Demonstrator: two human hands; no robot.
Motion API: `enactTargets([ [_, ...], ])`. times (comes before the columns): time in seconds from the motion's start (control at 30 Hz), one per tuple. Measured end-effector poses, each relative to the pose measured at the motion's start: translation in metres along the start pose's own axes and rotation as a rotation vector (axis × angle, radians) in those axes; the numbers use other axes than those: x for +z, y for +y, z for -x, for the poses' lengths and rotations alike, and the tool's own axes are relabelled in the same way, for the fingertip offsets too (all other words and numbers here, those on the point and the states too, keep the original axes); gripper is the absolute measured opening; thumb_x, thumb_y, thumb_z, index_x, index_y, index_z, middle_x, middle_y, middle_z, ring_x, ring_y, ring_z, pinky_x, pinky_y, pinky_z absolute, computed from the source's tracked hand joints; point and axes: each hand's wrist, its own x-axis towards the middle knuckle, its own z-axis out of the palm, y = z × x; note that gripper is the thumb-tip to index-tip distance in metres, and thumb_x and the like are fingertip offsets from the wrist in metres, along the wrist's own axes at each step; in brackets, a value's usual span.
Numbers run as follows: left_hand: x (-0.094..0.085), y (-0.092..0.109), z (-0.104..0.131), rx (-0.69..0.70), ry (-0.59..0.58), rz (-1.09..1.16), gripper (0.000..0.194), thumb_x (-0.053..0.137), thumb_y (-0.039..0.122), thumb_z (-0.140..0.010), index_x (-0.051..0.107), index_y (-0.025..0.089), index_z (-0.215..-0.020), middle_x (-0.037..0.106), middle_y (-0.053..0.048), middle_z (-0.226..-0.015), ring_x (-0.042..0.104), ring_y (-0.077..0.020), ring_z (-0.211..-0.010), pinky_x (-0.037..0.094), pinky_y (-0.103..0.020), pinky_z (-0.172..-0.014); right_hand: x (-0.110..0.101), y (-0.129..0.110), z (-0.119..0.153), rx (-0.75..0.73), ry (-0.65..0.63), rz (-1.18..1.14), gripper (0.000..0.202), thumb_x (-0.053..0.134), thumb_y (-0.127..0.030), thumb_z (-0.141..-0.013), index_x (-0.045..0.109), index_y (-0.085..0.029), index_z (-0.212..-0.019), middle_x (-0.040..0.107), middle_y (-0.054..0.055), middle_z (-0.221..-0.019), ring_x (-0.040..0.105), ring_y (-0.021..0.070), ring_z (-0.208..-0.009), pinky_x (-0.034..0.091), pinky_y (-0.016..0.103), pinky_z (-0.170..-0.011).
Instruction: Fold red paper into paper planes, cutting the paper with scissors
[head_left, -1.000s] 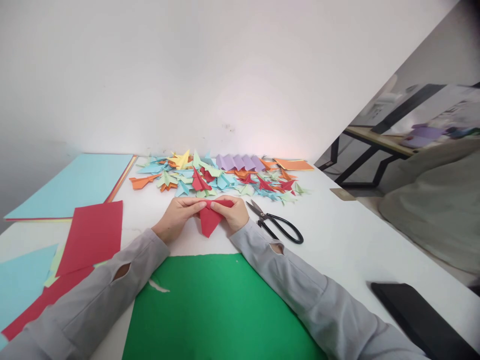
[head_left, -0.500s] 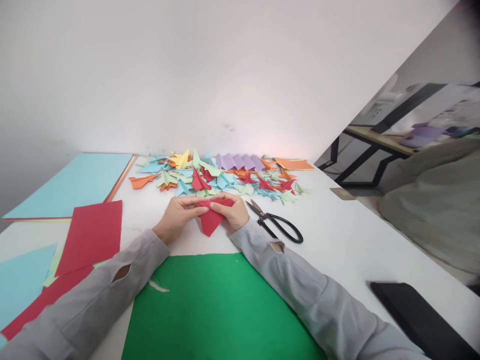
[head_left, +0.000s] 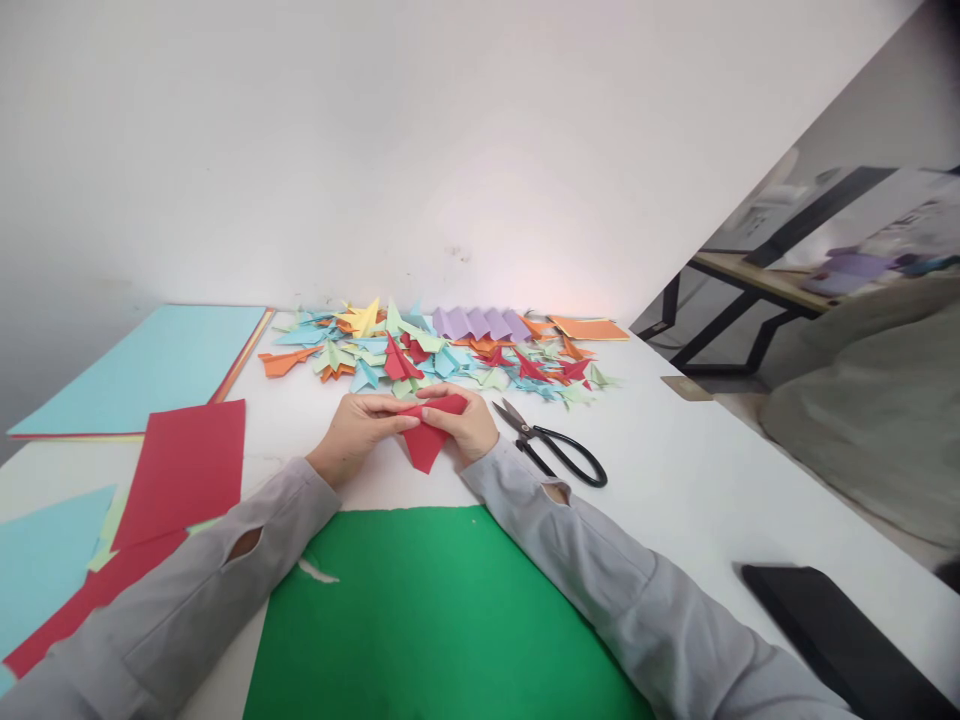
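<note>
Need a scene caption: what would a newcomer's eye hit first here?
Probably the big green sheet at the bottom centre, bright against the white table. Just beyond it, the left hand and right hand hold a folded red paper. Farther back, along the wall, lies a crowded spread of multicoloured folded paper pieces.

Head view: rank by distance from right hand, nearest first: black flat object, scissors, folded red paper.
From the right hand:
1. Folded red paper: in its grip.
2. Scissors: on the table, just to its right.
3. Black flat object: far right, toward the near table edge.
</note>
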Motion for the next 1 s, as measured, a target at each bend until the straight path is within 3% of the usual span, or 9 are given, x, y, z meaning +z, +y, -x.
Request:
enactTargets([
  [0.33,0.001,-0.001,-0.0001,-0.033,0.03,-0.018,0.03,0.083,0.027,-0.048,0.075,0.017,-0.076,0.074,-0.006,-0.078,0.064,-0.0193,-0.075,0.051,-0.031,-0.071,0.0003,-0.0002,-0.0004,-0.012,0.045,0.027,0.021,0.079,-0.03,-0.047,0.064,-0.017,-0.055,0.058,-0.003,-0.051,0.047,0.0108,-0.049,0.036,0.027,-0.052],
  [0.47,0.0003,-0.0013,0.0,-0.02,-0.02,-0.027,0.028,0.082,0.028,-0.052,0.075,0.017,-0.077,0.074,-0.005,-0.079,0.064,-0.019,-0.076,0.05,-0.03,-0.072,0.0001,0.0006,0.0003,-0.013,0.04,0.022,0.02,0.079,-0.028,-0.046,0.064,-0.017,-0.054,0.057,-0.003,-0.049,0.047,0.0104,-0.048,0.036,0.026,-0.051],
  [0.7,0.0025,0.0018,-0.0009,-0.085,0.069,0.057,0.031,0.084,0.027,-0.046,0.074,0.016,-0.074,0.074,-0.005,-0.075,0.065,-0.0193,-0.072,0.052,-0.034,-0.073,0.0028,0.0,0.0017,0.036,-0.01,-0.142,0.019,0.076,-0.033,-0.053,0.067,-0.017,-0.059,0.063,-0.001,-0.054,0.054,0.0139,-0.053,0.041,0.028,-0.055],
  [1.0,0.0022,0.0017,-0.0011,-0.088,0.075,0.077,0.03,0.084,0.028,-0.046,0.074,0.015,-0.072,0.073,-0.005,-0.072,0.064,-0.018,-0.07,0.051,-0.032,-0.071,0.003,0.0026,0.003,-0.012,-0.008,-0.085,0.022,0.078,-0.035,-0.054,0.066,-0.016,-0.06,0.064,-0.001,-0.056,0.054,0.013,-0.053,0.043,0.028,-0.057],
])
